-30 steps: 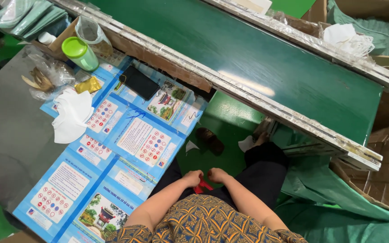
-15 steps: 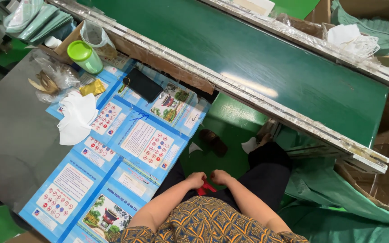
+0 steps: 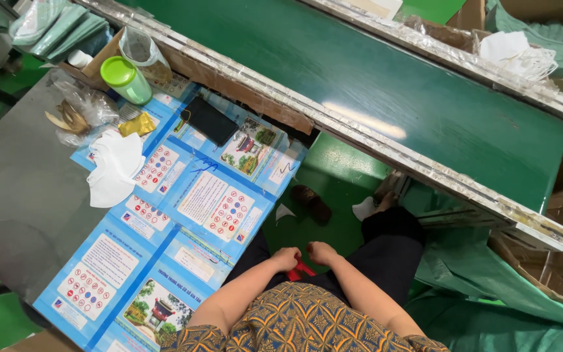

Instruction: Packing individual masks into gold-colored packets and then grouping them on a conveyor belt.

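Note:
My left hand (image 3: pixel 286 258) and my right hand (image 3: pixel 322 253) rest close together in my lap, over black trousers. Both are closed around a small red object (image 3: pixel 302 269) that shows between and just below them; most of it is hidden, so its kind is unclear. My forearms come up from a patterned orange and blue top at the bottom of the view. The blue printed sheet (image 3: pixel 184 215) on the table lies just left of my left hand.
A green conveyor belt (image 3: pixel 386 91) with taped rails runs across the top. On the grey table (image 3: pixel 14 195) lie a black phone (image 3: pixel 209 120), a white face mask (image 3: pixel 113 166), a green-lidded bottle (image 3: pixel 125 79) and plastic bags. Green fabric (image 3: pixel 490 287) and cardboard are on the right.
The view has drifted slightly, so the table and belt sit a little further right and lower. My hands stay together in my lap on the red object.

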